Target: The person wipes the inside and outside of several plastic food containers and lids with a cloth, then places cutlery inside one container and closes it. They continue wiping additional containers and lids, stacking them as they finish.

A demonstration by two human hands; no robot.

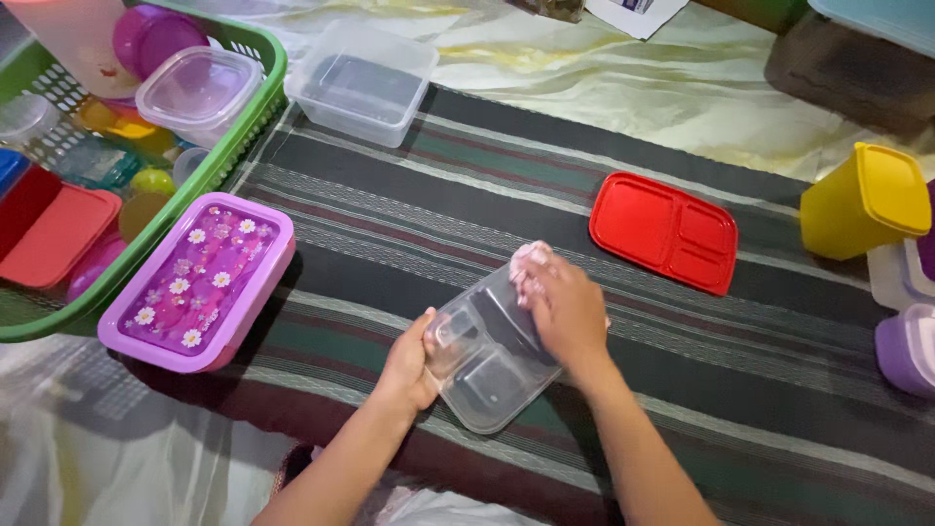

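Purple flowered box (198, 281) beside green basket (255, 107).

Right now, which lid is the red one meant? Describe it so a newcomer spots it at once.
Start at the dark striped mat that covers the middle of the floor. On its far right part, beyond the right hand and the clear divided container it wipes, lies the red lid, flat and alone. It is rectangular with rounded corners and moulded into compartments, unlike the plain red lid in the green basket at left.
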